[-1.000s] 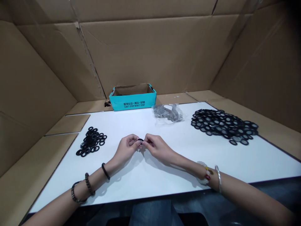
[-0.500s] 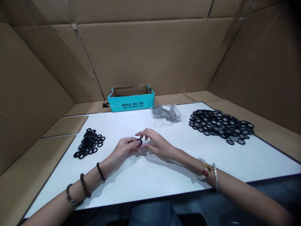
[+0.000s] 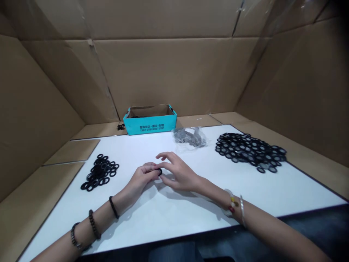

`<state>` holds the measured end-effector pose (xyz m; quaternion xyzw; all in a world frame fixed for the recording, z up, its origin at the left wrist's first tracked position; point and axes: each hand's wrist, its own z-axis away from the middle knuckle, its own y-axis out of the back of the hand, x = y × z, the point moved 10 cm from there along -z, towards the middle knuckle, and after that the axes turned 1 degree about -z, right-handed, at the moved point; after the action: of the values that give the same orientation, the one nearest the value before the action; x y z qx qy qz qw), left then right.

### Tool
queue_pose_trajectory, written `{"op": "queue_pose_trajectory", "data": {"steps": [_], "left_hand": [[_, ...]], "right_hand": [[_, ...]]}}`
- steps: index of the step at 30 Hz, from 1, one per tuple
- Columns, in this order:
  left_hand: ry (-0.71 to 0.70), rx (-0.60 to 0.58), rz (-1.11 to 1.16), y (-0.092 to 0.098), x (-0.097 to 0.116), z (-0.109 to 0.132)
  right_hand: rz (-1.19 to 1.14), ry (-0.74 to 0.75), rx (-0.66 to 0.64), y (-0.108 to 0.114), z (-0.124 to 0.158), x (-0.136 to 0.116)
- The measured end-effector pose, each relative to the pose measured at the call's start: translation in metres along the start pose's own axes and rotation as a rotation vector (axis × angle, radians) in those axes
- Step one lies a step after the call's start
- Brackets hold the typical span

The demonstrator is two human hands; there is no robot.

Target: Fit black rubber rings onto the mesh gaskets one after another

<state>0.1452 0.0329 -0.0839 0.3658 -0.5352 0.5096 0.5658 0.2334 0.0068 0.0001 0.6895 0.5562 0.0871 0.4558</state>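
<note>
Black rubber ring (image 3: pixel 159 171) pinched at centre table, gripped in the curled fingertips of the left hand (image 3: pixel 143 176)! The right hand (image 3: pixel 177 173) hovers just beside it, fingers (image 3: pixel 163 156) spread apart and, as far as this view shows, not on the ring. At nine o'clock sits a heap of black rings (image 3: pixel 99 173), at two o'clock a much wider spread of black-and-grey rings (image 3: pixel 251 152), at one a clear plastic bag of grey pieces (image 3: pixel 188 137), and at twelve a teal cardboard box (image 3: pixel 149 127), with the rings and bag on a white table (image 3: pixel 174 222). The danger: that fingertip hold looks slim, so a loose pinch or a knock from the right hand could flick the ring away across the smooth surface and into the heaps.
</note>
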Motion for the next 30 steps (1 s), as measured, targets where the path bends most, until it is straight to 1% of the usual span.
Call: {"op": "queue_pose_trajectory", "data": {"steps": [3, 5, 7, 10, 13, 15, 18, 20, 23, 25, 27, 30], "left_hand": [[-0.022, 0.013, -0.055, 0.002, 0.002, 0.0], [0.005, 0.018, -0.039, 0.003, 0.0, 0.0], [0.054, 0.032, 0.01, 0.004, -0.003, 0.0], [0.087, 0.04, 0.035, 0.002, -0.004, 0.001], [0.088, 0.057, 0.007, 0.003, -0.003, 0.001], [0.095, 0.061, 0.008, 0.004, -0.004, 0.001], [0.123, 0.065, 0.027, 0.007, -0.009, -0.001], [0.13, 0.083, 0.025, 0.009, -0.01, -0.003], [0.108, 0.095, -0.02, 0.009, -0.005, -0.003], [0.099, 0.1, -0.047, 0.008, -0.002, -0.002], [0.108, 0.099, -0.048, 0.007, -0.002, 0.0], [0.108, 0.079, -0.05, 0.006, -0.004, -0.001]], "right_hand": [[0.054, -0.054, 0.026, 0.002, -0.001, 0.006], [0.073, -0.07, 0.019, 0.003, -0.002, 0.007], [0.085, -0.031, -0.012, 0.003, -0.003, 0.002], [0.137, 0.026, -0.065, -0.002, -0.003, -0.005], [0.191, -0.034, -0.066, -0.004, -0.004, 0.003], [0.178, -0.072, -0.057, -0.003, -0.004, 0.007], [0.16, -0.017, -0.101, -0.006, -0.004, 0.004], [0.209, 0.021, -0.137, -0.009, -0.004, 0.001], [0.27, -0.034, -0.121, -0.004, -0.006, 0.004], [0.255, -0.071, -0.088, 0.001, -0.006, 0.006], [0.229, -0.048, -0.085, 0.002, -0.006, 0.004], [0.23, 0.023, -0.13, -0.005, -0.004, 0.0]]}}
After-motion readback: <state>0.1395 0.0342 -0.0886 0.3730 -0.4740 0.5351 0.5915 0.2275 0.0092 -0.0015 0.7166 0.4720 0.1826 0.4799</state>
